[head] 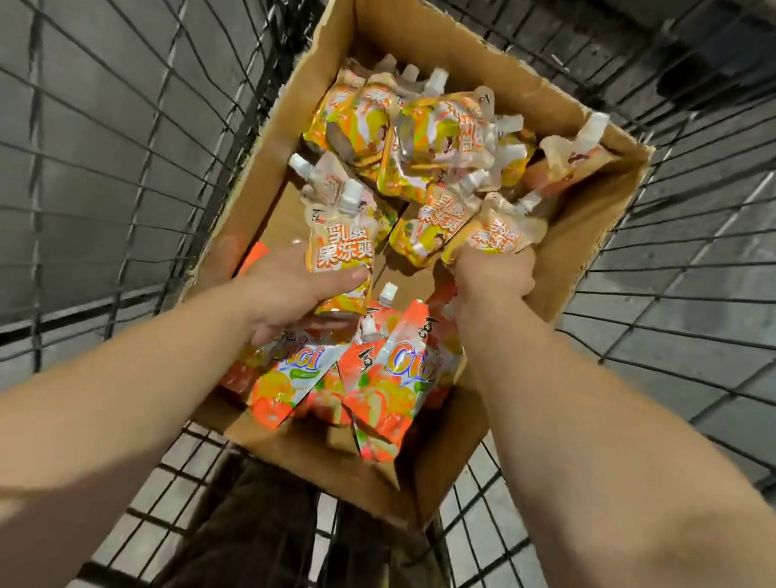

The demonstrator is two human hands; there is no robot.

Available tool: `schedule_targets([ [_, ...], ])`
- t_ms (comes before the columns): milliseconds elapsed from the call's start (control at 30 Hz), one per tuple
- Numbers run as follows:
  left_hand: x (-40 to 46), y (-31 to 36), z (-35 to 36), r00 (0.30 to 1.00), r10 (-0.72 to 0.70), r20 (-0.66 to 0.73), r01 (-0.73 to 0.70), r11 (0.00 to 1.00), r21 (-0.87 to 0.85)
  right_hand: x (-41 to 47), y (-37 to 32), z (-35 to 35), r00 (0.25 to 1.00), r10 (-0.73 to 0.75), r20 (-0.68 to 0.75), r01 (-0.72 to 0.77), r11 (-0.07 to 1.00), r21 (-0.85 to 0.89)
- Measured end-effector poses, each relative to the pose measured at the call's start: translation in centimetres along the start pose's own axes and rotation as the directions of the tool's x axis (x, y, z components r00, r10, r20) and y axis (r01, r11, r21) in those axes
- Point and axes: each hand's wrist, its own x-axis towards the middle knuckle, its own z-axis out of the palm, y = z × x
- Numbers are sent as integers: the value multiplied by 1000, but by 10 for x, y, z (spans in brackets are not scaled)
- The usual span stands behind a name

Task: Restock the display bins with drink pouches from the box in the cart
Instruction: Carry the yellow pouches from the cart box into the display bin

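We look down into the cardboard box (578, 252), which stands inside the wire cart (116, 112). The drink pouches lie in two groups: pale yellow-orange ones heaped at the far end, and brighter orange pouches (392, 385) at the near end, close to our arms.

Our left hand (290, 294) grips one pale pouch (340, 249) by its lower body, the thumb pressed across the front and the fingers curled behind it. Our right hand (494, 279) closes around the bottom of another pouch (495, 234) (perhaps more than one, because the hand covers that part and we cannot tell).

These pouches seem to us soft and flexible, with liquid or jelly inside, so they will bend and sag when lifted. The film looks glossy and probably a little slippery. The stiff parts are the white cap (351, 195) and the sealed edges. We think the best hold is around the filled body or at the neck under the cap, without hard squeezing. Each one is probably light, so several can go in one hand, but a loose bundle may slide apart.

The display bins are not in view.
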Motion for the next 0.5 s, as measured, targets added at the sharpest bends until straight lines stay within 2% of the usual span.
schedule_targets([
  [100,-13,5,5,1000,15,1,-15,1000,-2,-15,1,-20,996,6,94,-12,998,62],
  [200,-35,19,10,998,39,55,-35,996,-78,-41,4,-46,955,73,287,-89,995,42],
  [267,-48,25,12,996,41,82,-31,992,-121,-65,9,-59,930,55,363,-63,998,9],
  [367,-68,28,14,996,6,93,12,982,-187,-101,20,-73,883,-77,464,136,986,-94],
  [433,-82,26,14,995,-17,103,43,965,-260,-127,30,-79,802,-240,547,359,926,-120],
  [500,-102,23,12,996,-21,89,46,959,-281,-148,39,-85,725,-344,597,501,858,-115],
])
